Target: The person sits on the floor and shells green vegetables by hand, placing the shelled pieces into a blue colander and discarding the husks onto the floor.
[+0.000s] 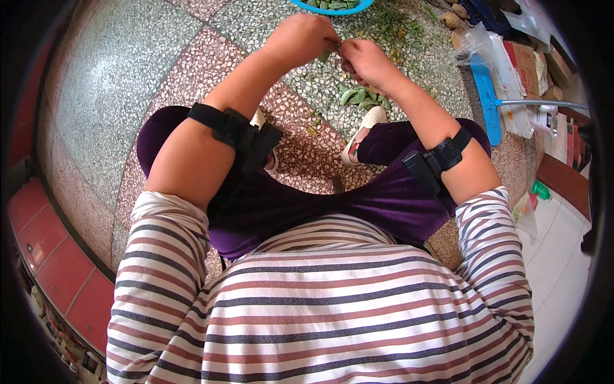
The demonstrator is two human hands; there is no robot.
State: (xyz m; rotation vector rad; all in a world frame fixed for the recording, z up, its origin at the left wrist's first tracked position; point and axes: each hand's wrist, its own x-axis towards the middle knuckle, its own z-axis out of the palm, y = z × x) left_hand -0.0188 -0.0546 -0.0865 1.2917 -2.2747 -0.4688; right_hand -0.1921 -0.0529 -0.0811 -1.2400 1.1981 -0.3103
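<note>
My left hand (302,41) and my right hand (369,65) meet fingertip to fingertip above the speckled floor. Between them is a flat green bean pod (324,55), mostly hidden by the fingers. The left fingers are closed around the pod, and the right thumb and forefinger pinch at its end. Just beyond the left hand stands a blue basin (332,13) with green pods (331,4) in it, cut off by the top edge. Below my right hand, a small pile of flat green pods (359,97) lies on the floor near a white shoe (373,116).
Green and yellow plant scraps (395,29) litter the terrazzo floor (158,48) beyond my right hand. Potatoes (451,20) lie at the upper right. A blue broom (487,101) with a metal handle rests near cardboard (522,62) and plastic bags. Red-fronted cabinets (57,249) line the left.
</note>
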